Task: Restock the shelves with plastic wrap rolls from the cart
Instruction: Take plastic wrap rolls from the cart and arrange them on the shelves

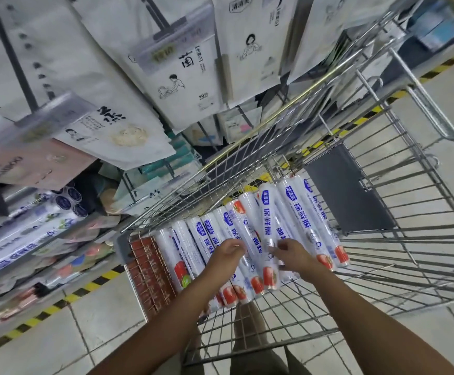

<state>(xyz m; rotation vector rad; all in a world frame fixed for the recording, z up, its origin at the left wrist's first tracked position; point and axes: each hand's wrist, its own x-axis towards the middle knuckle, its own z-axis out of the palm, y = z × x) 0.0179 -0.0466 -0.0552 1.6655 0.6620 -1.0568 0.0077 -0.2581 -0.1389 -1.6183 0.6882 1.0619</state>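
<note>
Now: left hand [227,253] and right hand [292,257], fingers curled onto plastic wrap rolls [296,212] lying side by side in cart [347,190]. Risk: slick film, several gripped together; one may slip, roll away.

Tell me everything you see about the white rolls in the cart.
The plastic wrap rolls are long white cylinders in glossy film, with blue lettering and red tomato pictures near one end. Roughly ten lie side by side in the wire cart, a few stacked on others. The left hand and right hand grip a top middle one from either side.
</note>
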